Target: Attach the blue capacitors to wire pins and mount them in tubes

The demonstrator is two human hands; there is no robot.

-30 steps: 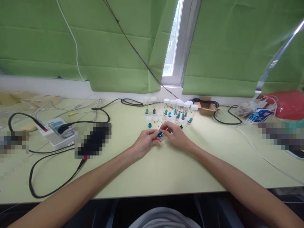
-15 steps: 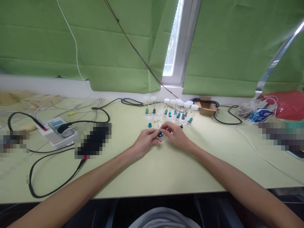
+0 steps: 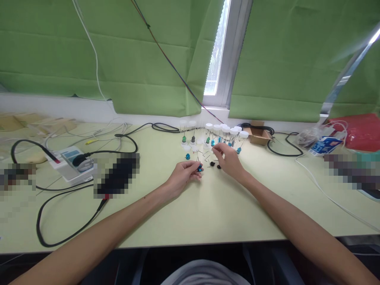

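Observation:
My left hand (image 3: 185, 173) is closed, pinching a small shiny blue part (image 3: 200, 169) between thumb and fingers. A thin dark rod (image 3: 198, 158) sticks up from that grip. Off to the right, my right hand (image 3: 227, 158) hovers near the bottles with its fingertips drawn together; what they hold, if anything, is too small to make out. Below its fingers lie round black pieces (image 3: 212, 163) and several thin bent metal keys (image 3: 206, 154). A loose blue part (image 3: 187, 156) rests on the table beyond my left hand.
Clear white-capped bottles (image 3: 208, 134) holding green, black and blue parts stand in a row at the back. A small open cardboard box (image 3: 259, 135) sits behind on the right. Black cables (image 3: 40, 221) and a white power strip (image 3: 67, 164) occupy the left side.
My right hand has drawn away from the blue part, up and to the right, uncovering the black pieces and bent keys. My left hand has stayed in place, still gripping the part.

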